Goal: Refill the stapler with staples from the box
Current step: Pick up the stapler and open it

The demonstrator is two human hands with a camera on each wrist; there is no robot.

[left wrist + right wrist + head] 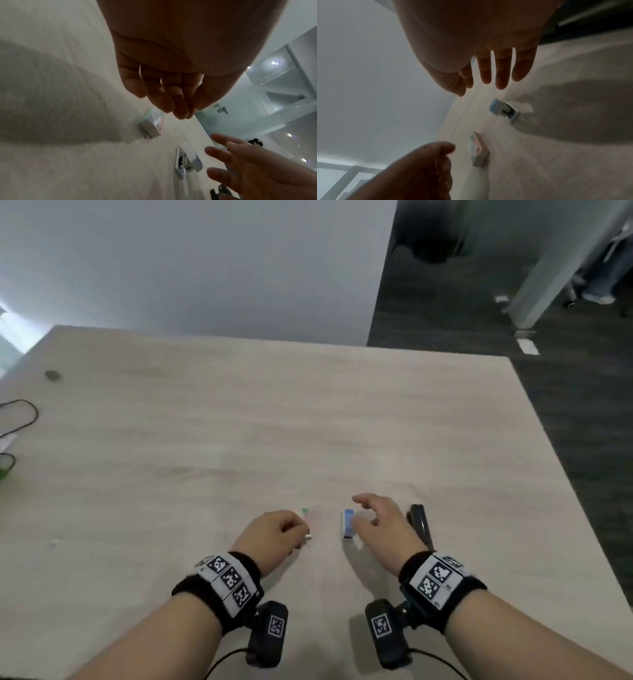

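Your left hand [277, 529] hangs loosely curled, holding nothing; right hand [380, 522] spread above the stapler [348, 523]. Small, rigid, probably light: grasp its sides.

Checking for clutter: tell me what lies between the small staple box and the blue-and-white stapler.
Only bare wooden table between the small staple box and blue-and-white stapler, shown in the right wrist view.

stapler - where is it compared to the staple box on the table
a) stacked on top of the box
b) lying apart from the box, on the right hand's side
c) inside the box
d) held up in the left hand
b: the stapler lies on the table by the right hand, with bare tabletop between it and the staple box near the left hand.
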